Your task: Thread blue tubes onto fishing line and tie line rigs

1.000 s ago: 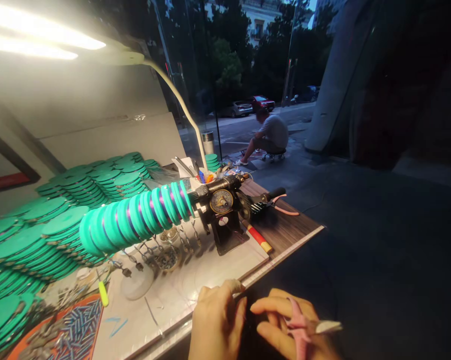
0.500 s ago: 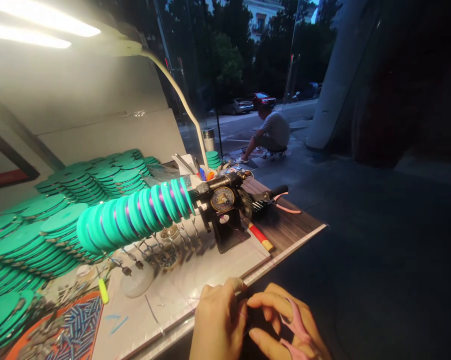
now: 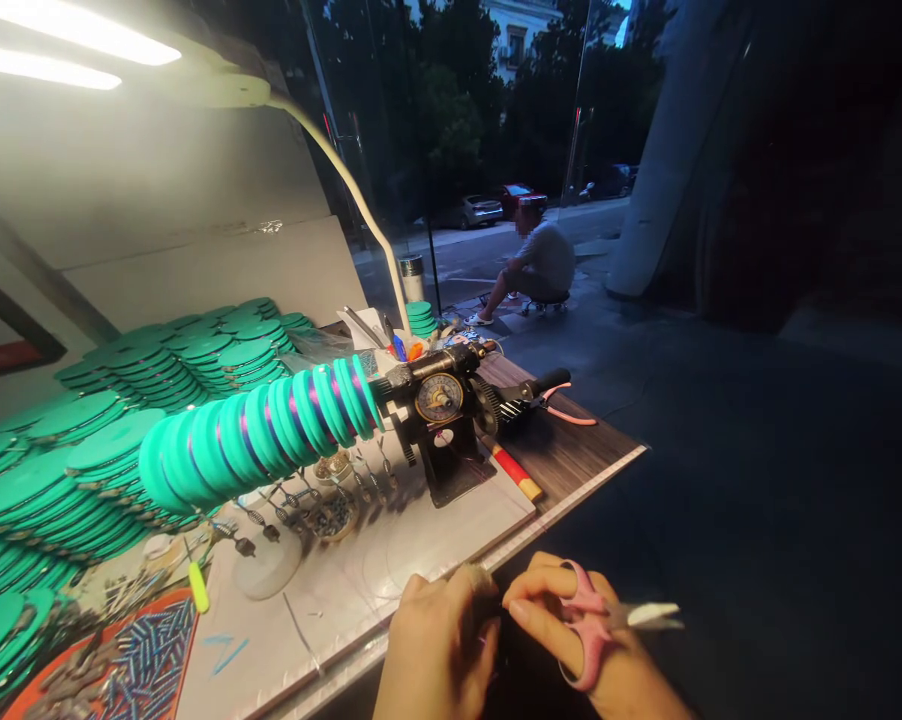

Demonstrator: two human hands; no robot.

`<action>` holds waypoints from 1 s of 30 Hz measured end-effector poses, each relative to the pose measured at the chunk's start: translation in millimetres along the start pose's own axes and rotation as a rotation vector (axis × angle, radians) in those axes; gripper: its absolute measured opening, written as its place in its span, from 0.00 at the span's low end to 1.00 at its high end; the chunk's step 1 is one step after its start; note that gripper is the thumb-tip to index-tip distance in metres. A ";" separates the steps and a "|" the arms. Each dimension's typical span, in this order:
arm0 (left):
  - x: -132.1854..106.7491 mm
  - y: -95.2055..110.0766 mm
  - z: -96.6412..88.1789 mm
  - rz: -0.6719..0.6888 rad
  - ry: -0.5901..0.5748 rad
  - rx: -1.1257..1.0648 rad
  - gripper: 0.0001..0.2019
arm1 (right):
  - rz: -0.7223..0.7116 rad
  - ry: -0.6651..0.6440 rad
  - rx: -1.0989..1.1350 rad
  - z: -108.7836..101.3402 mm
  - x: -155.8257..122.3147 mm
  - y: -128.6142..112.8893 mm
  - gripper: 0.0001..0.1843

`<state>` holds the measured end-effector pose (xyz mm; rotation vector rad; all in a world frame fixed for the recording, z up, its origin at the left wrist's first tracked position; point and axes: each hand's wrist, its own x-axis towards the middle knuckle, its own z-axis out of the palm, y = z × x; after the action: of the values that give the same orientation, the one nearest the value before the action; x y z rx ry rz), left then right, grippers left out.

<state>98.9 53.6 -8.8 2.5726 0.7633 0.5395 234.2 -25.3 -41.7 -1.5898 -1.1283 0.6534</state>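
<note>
Held 2 hands low at the near edge of the table [image 3: 526, 530]. Had the fingers of the left hand [image 3: 443, 645] curled well inward, too shadowed to tell whether pinched on anything. Had the thumb and forefinger tips of the right hand [image 3: 552, 636] nearly together just beside the left, with nothing sure to be made out between. Wore 1 pair of pink scissors [image 3: 593, 632] hooked by both loops on the right hand, with blades pointed away from the left, over dark floor. Judged the step in hand to be fine fingertip work, perhaps on line too thin to see, with the scissors parked. Reckoned the next move to call for a steady left hold and a precise right pinch, and, before any cut, a turn of the blades inward. Noted, farther in, metal fittings [image 3: 271, 535] below a row of green discs [image 3: 256, 435] mounted on a geared winder [image 3: 440, 398]. Saw stacked discs [image 3: 113, 440] behind, under a lamp [image 3: 230, 92], and, outside, 1 seated person [image 3: 547, 255] near parked cars [image 3: 481, 210].
</note>
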 end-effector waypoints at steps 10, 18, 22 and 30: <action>4.7 -0.6 1.5 0.068 0.050 0.151 0.11 | 0.004 0.047 -0.032 7.4 7.2 2.9 0.11; 18.0 -13.8 16.4 0.190 0.162 0.539 0.14 | -0.077 0.351 -0.016 10.7 -1.7 11.3 0.06; 21.0 -8.3 18.7 0.149 0.094 0.540 0.10 | -0.110 0.192 -0.015 14.2 -12.2 7.6 0.07; 28.2 -0.6 14.4 0.122 0.056 0.558 0.08 | -0.197 0.083 -0.330 28.5 -14.1 12.6 0.10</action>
<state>127.2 66.5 -14.3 3.1453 0.8787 0.4892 208.6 -26.1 -64.4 -1.7339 -1.3614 0.2778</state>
